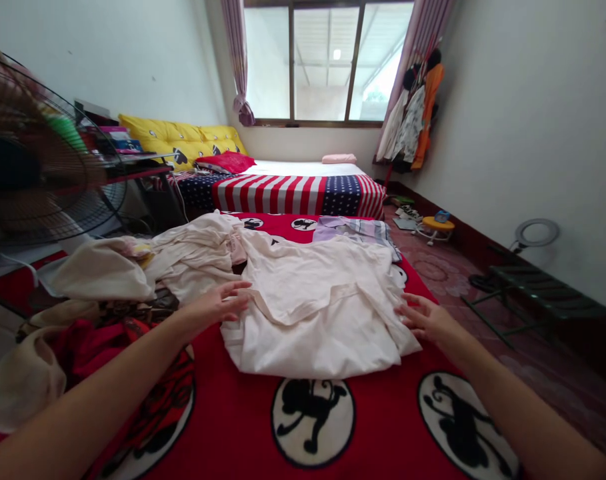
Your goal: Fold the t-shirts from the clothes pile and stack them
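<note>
White shirt point(303, 340) between left grip point(221, 306), right grip point(431, 323).

Two hands point(223, 305) point(429, 321), one central white garment point(313, 340), one fan point(13, 160).

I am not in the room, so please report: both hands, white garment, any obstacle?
Left hand open at left edge, right hand open at right edge. White garment lies creased on red cloth. Heaped clothes crowd left side.

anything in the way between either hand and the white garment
Nothing visible: the left hand and right hand are at opposite side edges of the white garment, and the clothes heap lies to its left, not in between.
</note>
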The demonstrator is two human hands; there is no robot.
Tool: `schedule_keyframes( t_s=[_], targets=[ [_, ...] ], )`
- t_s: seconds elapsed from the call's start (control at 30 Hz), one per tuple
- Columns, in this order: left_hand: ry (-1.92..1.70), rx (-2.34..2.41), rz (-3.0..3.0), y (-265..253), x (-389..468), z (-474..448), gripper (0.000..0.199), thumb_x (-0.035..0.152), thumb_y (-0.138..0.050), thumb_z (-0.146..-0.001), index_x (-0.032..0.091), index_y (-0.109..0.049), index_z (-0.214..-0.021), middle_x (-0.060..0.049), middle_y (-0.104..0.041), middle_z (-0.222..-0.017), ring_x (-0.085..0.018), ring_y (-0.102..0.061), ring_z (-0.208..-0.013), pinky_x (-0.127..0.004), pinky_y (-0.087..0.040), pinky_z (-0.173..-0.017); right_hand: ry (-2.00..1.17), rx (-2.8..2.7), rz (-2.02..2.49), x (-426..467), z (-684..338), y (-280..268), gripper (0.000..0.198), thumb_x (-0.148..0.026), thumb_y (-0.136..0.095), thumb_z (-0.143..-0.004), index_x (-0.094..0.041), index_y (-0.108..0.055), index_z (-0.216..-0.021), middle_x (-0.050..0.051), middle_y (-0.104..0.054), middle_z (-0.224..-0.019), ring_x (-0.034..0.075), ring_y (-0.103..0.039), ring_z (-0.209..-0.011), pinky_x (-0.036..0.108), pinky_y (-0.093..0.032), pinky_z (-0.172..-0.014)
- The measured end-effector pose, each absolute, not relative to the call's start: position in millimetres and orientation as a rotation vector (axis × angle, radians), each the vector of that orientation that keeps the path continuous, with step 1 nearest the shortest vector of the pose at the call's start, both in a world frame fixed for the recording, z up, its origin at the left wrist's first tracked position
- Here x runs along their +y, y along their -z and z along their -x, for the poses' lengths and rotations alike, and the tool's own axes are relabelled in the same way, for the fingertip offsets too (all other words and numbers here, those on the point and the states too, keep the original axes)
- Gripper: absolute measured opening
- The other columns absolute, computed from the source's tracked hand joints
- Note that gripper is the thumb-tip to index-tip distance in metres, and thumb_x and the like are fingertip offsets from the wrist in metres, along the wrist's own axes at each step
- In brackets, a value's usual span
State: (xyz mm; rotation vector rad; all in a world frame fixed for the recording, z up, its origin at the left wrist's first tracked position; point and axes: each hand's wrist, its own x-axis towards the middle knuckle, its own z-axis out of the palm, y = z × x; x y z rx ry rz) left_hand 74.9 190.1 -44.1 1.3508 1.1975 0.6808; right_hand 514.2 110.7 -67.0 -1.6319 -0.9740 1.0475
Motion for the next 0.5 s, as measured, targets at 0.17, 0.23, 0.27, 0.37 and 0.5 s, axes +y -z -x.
schedule_keyframes(
  t_s=[0.17,0.23,0.27,0.37,0.5],
  targets=[
    [-0.599,1.326,-1.778,58,184,-81,0.078,0.036,-0.077,-0.059,0.011,-0.051,-0.129,0.000,-0.061,-0.071,-0.018,-0.059,-0.069,-0.027,-0.046,-0.065,-0.468,-1.518,1.844,113,-495,68,0.040,-0.045,-0.064,-0.074,-0.018,-0.064,-0.104,0.010,-0.067,-0.106,0.020,-0.065,-0.074,0.034,-0.053,-0.071],
    [-0.623,1.431,-1.899,60,185,-85,0.069,0.036,-0.073,-0.063,0.012,-0.056,-0.125,0.002,-0.059,-0.065,-0.018,-0.058,-0.063,-0.027,-0.044,-0.062,-0.308,-1.655,1.903,120,-483,65,0.051,-0.049,-0.063,-0.075,-0.018,-0.060,-0.115,0.011,-0.066,-0.111,0.021,-0.065,-0.079,0.034,-0.051,-0.073],
    [-0.636,1.482,-1.948,61,187,-87,0.064,0.036,-0.072,-0.064,0.013,-0.059,-0.122,0.002,-0.059,-0.063,-0.017,-0.058,-0.062,-0.027,-0.043,-0.061,-0.246,-1.708,1.944,123,-477,64,0.058,-0.051,-0.064,-0.073,-0.019,-0.057,-0.121,0.011,-0.065,-0.114,0.023,-0.065,-0.084,0.034,-0.051,-0.072],
    [-0.671,1.572,-2.030,60,191,-87,0.052,0.037,-0.071,-0.063,0.015,-0.068,-0.109,0.000,-0.064,-0.066,-0.019,-0.059,-0.064,-0.026,-0.043,-0.060,-0.073,-1.815,2.076,133,-468,64,0.049,-0.047,-0.065,-0.073,-0.021,-0.062,-0.114,0.010,-0.067,-0.111,0.027,-0.063,-0.093,0.033,-0.048,-0.071],
    [-0.728,1.504,-1.850,44,191,-71,0.046,0.049,-0.073,-0.057,0.015,-0.073,-0.087,-0.003,-0.069,-0.070,-0.019,-0.060,-0.064,-0.026,-0.045,-0.058,-0.308,-1.479,1.846,135,-486,55,0.017,-0.035,-0.060,-0.074,-0.020,-0.068,-0.078,0.004,-0.069,-0.077,0.021,-0.063,-0.076,0.027,-0.046,-0.063]
  ],
)
